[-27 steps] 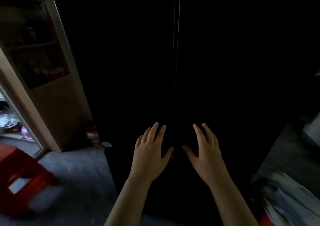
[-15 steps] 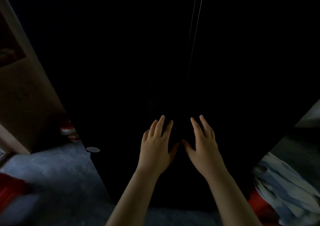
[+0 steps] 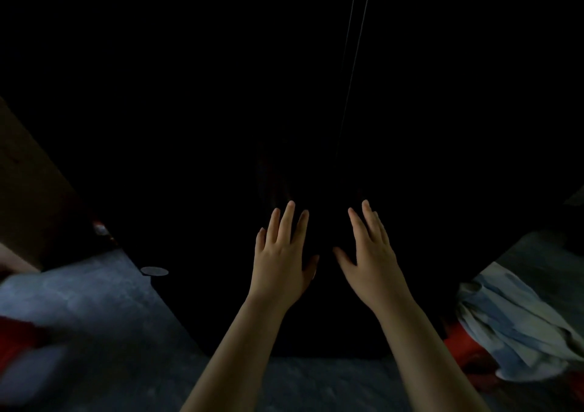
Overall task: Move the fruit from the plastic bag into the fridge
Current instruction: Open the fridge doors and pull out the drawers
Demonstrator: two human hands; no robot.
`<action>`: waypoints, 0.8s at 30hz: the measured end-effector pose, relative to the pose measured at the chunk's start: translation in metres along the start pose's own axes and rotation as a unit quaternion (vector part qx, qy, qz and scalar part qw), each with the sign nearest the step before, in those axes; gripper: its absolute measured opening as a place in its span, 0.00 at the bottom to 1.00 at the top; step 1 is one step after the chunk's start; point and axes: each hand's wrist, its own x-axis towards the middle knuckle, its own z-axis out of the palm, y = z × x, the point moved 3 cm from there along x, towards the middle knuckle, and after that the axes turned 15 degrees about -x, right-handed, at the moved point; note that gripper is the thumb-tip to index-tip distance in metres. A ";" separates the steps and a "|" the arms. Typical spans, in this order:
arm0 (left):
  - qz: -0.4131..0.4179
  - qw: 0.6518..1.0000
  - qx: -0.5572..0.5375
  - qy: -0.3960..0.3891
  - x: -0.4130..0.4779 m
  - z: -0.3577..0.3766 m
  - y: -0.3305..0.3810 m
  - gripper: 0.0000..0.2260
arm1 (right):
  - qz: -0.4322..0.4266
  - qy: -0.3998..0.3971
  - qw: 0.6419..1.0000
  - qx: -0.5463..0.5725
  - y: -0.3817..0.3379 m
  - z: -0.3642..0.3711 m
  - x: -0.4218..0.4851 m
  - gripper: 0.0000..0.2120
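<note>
Head view: we hold our left hand [image 3: 282, 260] and right hand [image 3: 371, 253] side by side low against the front of the dark fridge [image 3: 189, 127], one on either side of its vertical door seam [image 3: 354, 64]. All fingers are straight, spread and holding nothing, and we cannot tell whether they touch the door. We judge the task at its opening step: the doors appear closed, no fruit or plastic bag is identifiable, and a pale crumpled bundle [image 3: 505, 323] at the fridge's right foot is too dim to name. No brand, label or writing is legible on the fridge.
</note>
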 end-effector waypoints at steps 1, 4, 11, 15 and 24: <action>0.003 1.000 0.001 -0.002 0.000 0.002 -0.001 0.33 | -0.006 0.000 1.000 -0.002 0.001 0.003 0.000 0.36; 0.009 1.000 -0.013 -0.002 -0.002 0.006 -0.003 0.33 | -0.020 0.011 1.000 0.013 0.006 0.009 -0.001 0.36; -0.159 0.917 -0.363 0.043 -0.033 0.030 -0.018 0.28 | 0.130 0.002 0.954 0.271 0.030 0.059 -0.025 0.24; -0.377 0.641 -0.666 0.054 -0.050 0.076 -0.038 0.21 | 0.343 -0.061 0.765 0.542 0.039 0.112 -0.035 0.15; -0.502 0.226 -0.829 0.097 -0.047 0.132 -0.070 0.29 | 0.477 -0.116 0.459 0.740 0.031 0.180 -0.030 0.30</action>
